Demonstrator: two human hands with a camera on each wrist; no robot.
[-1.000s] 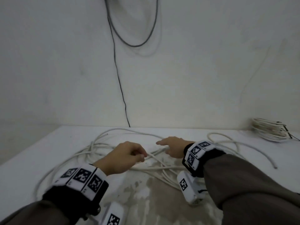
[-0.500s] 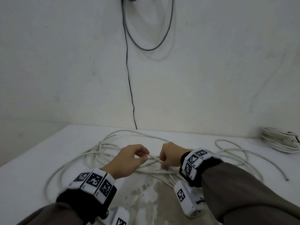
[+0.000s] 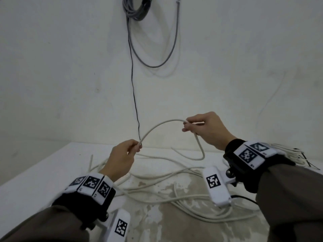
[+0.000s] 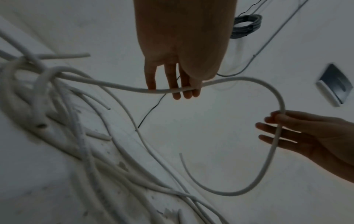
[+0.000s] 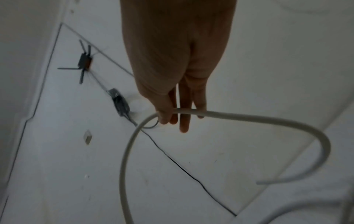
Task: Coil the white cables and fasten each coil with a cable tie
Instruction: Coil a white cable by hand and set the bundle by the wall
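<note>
A white cable [image 3: 158, 125] arcs in the air between my two hands above the white table [image 3: 35, 180]. My left hand [image 3: 135, 148] pinches it at the lower left of the arc [image 4: 166, 91]. My right hand [image 3: 186, 125] pinches it at the top right, and the free end hangs down in a loop [image 3: 201, 151] to the table. The right wrist view shows the cable [image 5: 249, 118] passing under my fingers [image 5: 184, 121]. A loose tangle of white cable [image 3: 174, 194] lies on the table below both hands.
A finished white coil with a black tie [image 3: 295, 154] lies at the far right behind my right wrist. A grey cable bundle [image 3: 138, 9] hangs on the wall, and a thin black wire [image 3: 133, 95] runs down to the table's back edge.
Both hands have lifted off the table with a cable section; the right hand rose higher and moved right, drawing the cable into an arc. The head view tilted up.
</note>
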